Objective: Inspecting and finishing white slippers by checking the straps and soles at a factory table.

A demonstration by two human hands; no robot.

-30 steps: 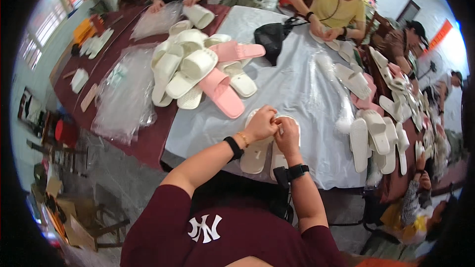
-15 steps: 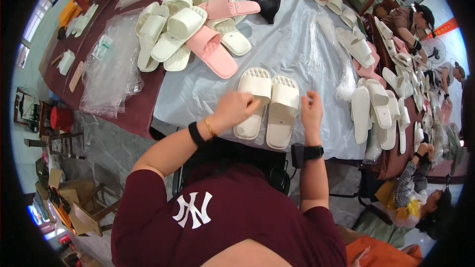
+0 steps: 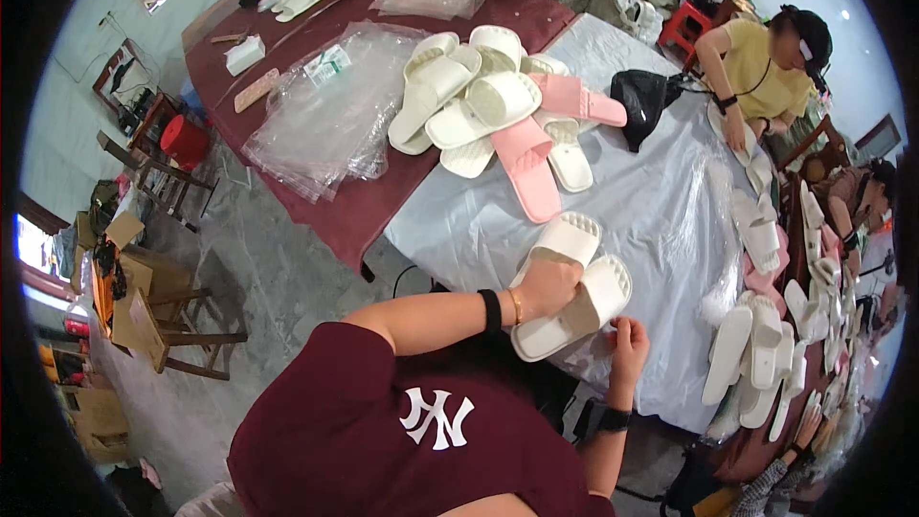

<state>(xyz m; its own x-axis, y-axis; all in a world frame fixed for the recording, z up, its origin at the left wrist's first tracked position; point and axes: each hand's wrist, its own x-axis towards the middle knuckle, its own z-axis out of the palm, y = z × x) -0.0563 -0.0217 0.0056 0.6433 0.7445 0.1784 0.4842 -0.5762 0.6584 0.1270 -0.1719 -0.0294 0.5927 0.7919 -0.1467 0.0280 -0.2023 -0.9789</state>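
Note:
Two cream slide sandals [image 3: 574,280] lie side by side, soles up, near the front edge of a table covered in pale plastic sheet [image 3: 661,211]. My left hand [image 3: 548,289] rests between them and grips the pair at their heel ends. My right hand [image 3: 627,343] sits just off the right sandal's heel, fingers curled, holding nothing that I can see. A black band is on my left wrist and a dark watch on my right.
A heap of cream and pink sandals [image 3: 498,105] lies farther back. Clear plastic bags [image 3: 330,120] cover the maroon table [image 3: 373,206] at left. More sandals [image 3: 756,364] line the right edge. A person in yellow [image 3: 761,72] works opposite, by a black bag [image 3: 643,96].
The view has swung left and tilted. The sandal pair now lies at an angle, with my left hand still on it; my right hand has come off the right sandal's heel.

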